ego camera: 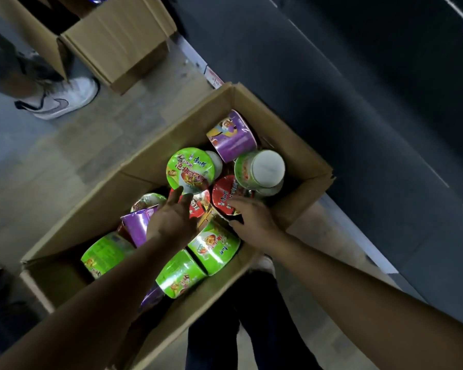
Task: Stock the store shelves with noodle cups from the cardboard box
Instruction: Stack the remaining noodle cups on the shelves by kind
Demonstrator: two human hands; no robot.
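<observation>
An open cardboard box (300,145) on the floor holds several noodle cups in green, purple and red. My left hand (171,217) reaches into the box with fingers spread, its fingertips at the lower edge of a green-lidded cup (190,169). My right hand (251,214) lies over a red-lidded cup (222,193), fingers extended across it; whether it grips is unclear. A purple cup (231,136) lies on its side at the far end. Beside it an upturned green cup (262,169) shows its white base.
A second open cardboard box (112,41) stands at the top left. Next to it is another person's white sneaker (59,100). Dark store shelving (358,89) runs along the right side. My own dark trouser legs (251,329) are below the box.
</observation>
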